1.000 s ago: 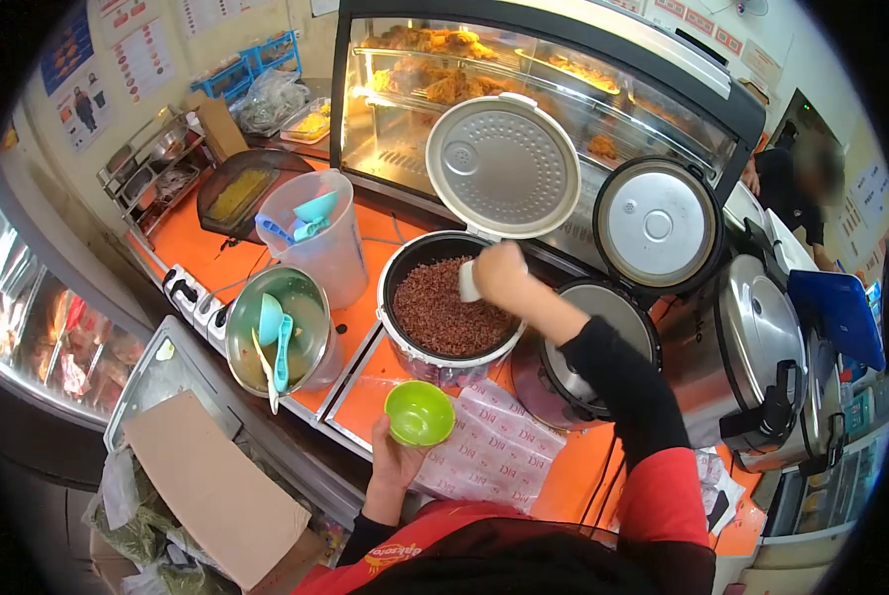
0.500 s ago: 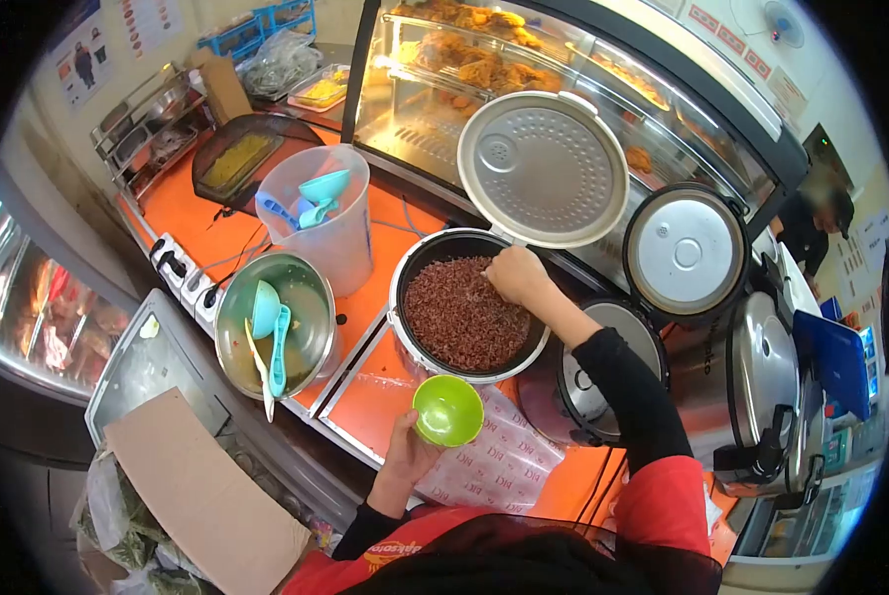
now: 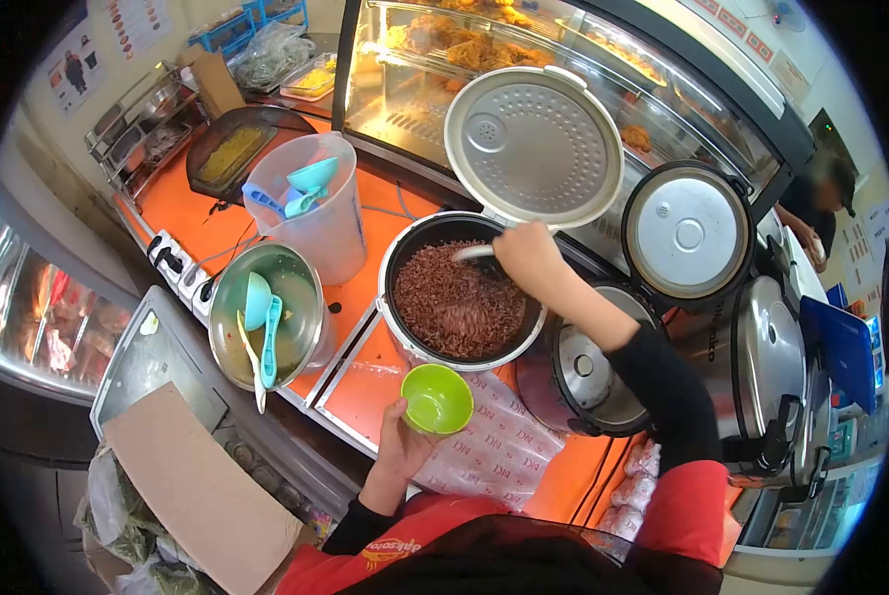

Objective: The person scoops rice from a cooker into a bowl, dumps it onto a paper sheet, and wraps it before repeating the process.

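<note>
My left hand (image 3: 401, 448) is closed on the rim and side of a lime-green bowl (image 3: 437, 399), which is tilted in front of the cooker. My right hand (image 3: 530, 260) grips a pale rice paddle (image 3: 474, 253) over the far right side of the open rice cooker (image 3: 390, 297). Most of the paddle is hidden by my fingers and the rice. Reddish-brown cooked rice (image 3: 454, 297) fills the pot, loosened into a mound near the front. The cooker's raised lid (image 3: 539, 149) stands behind my right hand.
Left of the cooker are a clear plastic pitcher (image 3: 335, 223) with blue scoops and a steel bowl (image 3: 228, 347) with turquoise utensils. Closed cookers (image 3: 603, 362) stand at right. Printed paper (image 3: 494, 436) lies in front. A lit food case (image 3: 395, 89) is behind; another person (image 3: 812, 213) is far right.
My right hand has lifted and moved slightly right, bringing the pale paddle into view. The rice in front is more disturbed. My left hand still holds the green bowl.
</note>
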`<state>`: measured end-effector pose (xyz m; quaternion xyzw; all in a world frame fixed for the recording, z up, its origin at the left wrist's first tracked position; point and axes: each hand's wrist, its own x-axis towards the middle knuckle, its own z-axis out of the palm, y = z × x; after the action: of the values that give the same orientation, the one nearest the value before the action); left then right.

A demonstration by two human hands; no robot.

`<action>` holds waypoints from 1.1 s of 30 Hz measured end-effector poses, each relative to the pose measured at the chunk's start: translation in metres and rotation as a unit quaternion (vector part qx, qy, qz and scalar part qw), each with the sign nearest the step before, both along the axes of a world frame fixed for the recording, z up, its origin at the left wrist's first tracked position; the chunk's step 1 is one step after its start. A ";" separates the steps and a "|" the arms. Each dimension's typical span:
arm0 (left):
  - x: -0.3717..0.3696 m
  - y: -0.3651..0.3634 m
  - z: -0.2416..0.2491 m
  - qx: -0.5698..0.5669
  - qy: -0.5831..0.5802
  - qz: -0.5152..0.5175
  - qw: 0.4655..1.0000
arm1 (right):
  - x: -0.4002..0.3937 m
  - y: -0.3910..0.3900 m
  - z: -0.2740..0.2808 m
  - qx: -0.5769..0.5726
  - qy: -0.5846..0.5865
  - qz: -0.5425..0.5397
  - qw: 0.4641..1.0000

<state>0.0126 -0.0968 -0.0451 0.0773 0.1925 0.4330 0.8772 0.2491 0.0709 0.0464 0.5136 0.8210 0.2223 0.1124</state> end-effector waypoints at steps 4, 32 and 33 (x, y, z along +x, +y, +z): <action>0.007 -0.003 0.009 0.025 0.026 0.023 0.999 | -0.010 0.042 -0.056 -0.031 0.010 -0.014 0.999; -0.015 0.069 0.080 0.458 0.532 0.201 0.683 | -0.008 -0.029 -0.007 -0.251 0.106 -0.176 0.946; -0.009 0.075 0.089 0.505 0.602 0.166 0.596 | -0.008 -0.033 0.017 -0.218 0.088 -0.200 0.951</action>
<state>0.0035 -0.0220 0.0441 0.7177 0.4367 0.4542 0.2963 0.2413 0.0378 0.0638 0.6475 0.7369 -0.0354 0.1912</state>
